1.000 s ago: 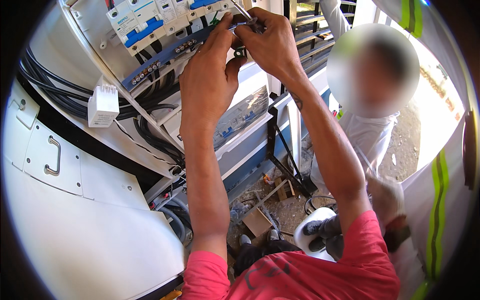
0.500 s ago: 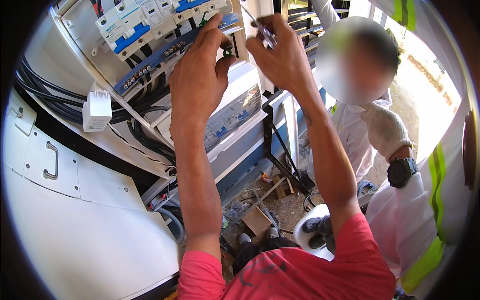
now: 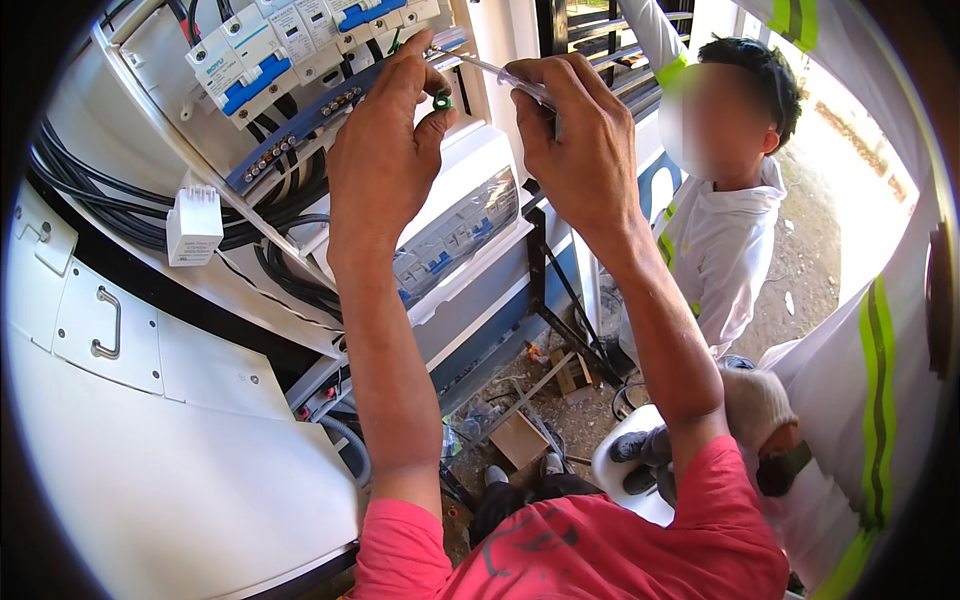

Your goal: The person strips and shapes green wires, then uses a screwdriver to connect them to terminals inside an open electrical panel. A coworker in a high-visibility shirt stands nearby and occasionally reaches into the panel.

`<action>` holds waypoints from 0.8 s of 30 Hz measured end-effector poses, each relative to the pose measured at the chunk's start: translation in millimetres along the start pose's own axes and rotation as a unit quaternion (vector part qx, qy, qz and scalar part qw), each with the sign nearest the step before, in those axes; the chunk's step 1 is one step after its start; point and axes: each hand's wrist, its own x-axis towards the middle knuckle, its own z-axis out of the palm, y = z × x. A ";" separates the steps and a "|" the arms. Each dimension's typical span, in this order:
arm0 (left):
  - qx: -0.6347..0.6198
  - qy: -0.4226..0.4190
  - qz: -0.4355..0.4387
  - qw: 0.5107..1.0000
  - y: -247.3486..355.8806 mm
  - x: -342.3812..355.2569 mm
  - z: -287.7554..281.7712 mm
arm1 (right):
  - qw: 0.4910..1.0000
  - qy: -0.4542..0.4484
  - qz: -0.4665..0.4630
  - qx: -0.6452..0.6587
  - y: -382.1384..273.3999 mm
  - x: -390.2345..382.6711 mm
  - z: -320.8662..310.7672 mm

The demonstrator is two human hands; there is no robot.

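My left hand (image 3: 385,155) is closed, thumb and fingers pinching a green wire (image 3: 443,101) whose curled end shows between them. In my right hand (image 3: 585,125) is a screwdriver (image 3: 522,84) with a clear handle. Its thin shaft runs left to the right end of a blue terminal bar (image 3: 285,143), close by my left fingertips. Whether the tip sits in a screw cannot be made out. A row of screws lines the bar. Just above it, white circuit breakers (image 3: 243,68) with blue switches are mounted in the open panel.
Below my hands is a white breaker box cover (image 3: 470,215) with a clear window. Black cables (image 3: 110,195) and a small white block (image 3: 194,228) lie to the left, above a white cabinet (image 3: 180,470). At right stand co-workers in white with reflective bands, one gloved hand (image 3: 755,405) near my right elbow.
My right hand has turned the screwdriver from pointing upward to reaching left toward the bar's end. The left hand has shifted slightly left. A co-worker's gloved hand has dropped lower.
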 end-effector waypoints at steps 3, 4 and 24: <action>-0.008 0.001 -0.003 1.000 0.2 -0.9 0.5 | 1.000 0.000 -0.006 -0.011 1.5 1.3 1.5; -0.012 0.001 -0.004 1.000 0.7 -1.3 0.5 | 1.000 -0.003 -0.003 -0.017 1.7 1.6 1.0; -0.049 0.008 -0.004 0.999 -1.3 -0.4 1.6 | 1.000 -0.010 0.000 0.021 -0.2 -1.7 0.1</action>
